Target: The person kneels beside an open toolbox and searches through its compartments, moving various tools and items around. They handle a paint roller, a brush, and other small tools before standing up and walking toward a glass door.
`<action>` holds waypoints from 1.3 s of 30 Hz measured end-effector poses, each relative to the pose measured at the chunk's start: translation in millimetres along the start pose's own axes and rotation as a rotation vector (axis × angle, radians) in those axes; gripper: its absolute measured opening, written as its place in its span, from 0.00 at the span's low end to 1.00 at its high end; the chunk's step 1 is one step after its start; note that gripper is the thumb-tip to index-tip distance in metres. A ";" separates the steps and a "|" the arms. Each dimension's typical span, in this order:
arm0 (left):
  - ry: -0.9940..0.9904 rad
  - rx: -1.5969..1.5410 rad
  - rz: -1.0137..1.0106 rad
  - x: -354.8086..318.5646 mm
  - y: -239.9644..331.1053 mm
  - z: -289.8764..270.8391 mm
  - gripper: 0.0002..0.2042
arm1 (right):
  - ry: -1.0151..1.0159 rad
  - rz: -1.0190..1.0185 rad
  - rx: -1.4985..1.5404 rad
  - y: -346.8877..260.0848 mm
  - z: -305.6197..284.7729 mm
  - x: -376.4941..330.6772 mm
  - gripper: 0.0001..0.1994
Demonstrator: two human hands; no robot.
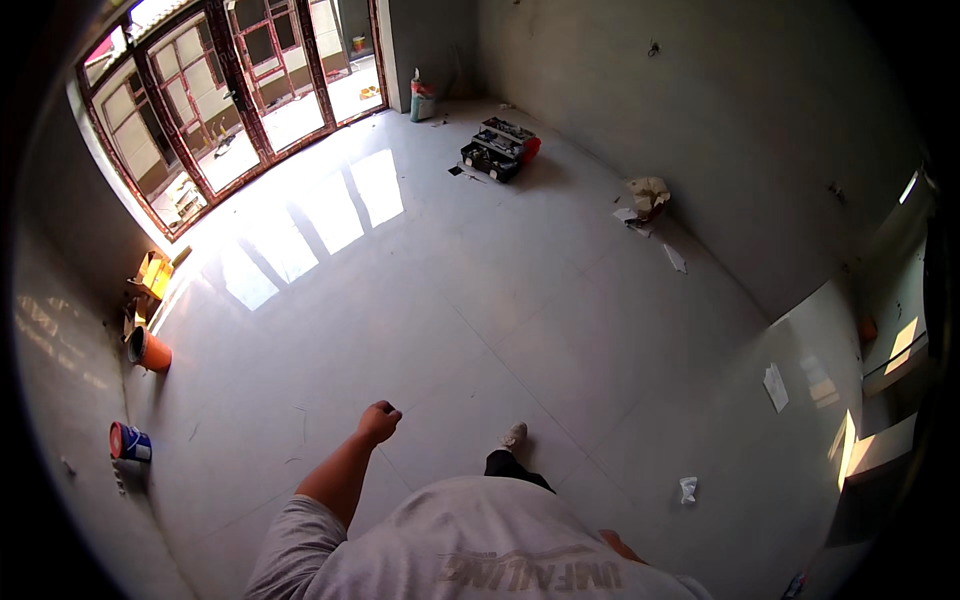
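Note:
I stand on a pale tiled floor [450, 300] in a bare room. My left hand [379, 421] swings out in front of me at the end of a bare forearm, fingers curled into a loose fist with nothing in it. Only a sliver of my right arm [620, 545] shows by my grey shirt; the right hand itself is hidden. One foot in a light shoe [514, 435] is stepped forward.
An open black toolbox [497, 148] lies near the far wall, a crumpled bag [648, 195] to its right. Orange pipe piece [148, 350] and a paint can [130, 442] sit by the left wall. Glass doors [230, 90] let in sun. Paper scraps [687, 489] dot the floor.

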State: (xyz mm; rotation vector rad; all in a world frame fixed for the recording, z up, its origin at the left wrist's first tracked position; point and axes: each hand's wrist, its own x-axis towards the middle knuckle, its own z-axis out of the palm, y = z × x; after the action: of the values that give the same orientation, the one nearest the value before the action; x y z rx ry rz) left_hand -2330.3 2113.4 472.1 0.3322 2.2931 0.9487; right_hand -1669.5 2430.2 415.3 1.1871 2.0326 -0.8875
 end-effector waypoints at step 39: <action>-0.337 0.307 0.015 680.2 451.4 -140.5 0.21 | 0.225 -0.259 0.253 -653.8 -733.1 515.9 0.17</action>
State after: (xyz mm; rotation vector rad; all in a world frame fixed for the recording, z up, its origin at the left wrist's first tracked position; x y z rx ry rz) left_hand -2947.5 2659.3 557.4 0.5923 2.1184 0.4975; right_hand -2592.2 3017.9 601.1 1.2189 2.3480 -1.2126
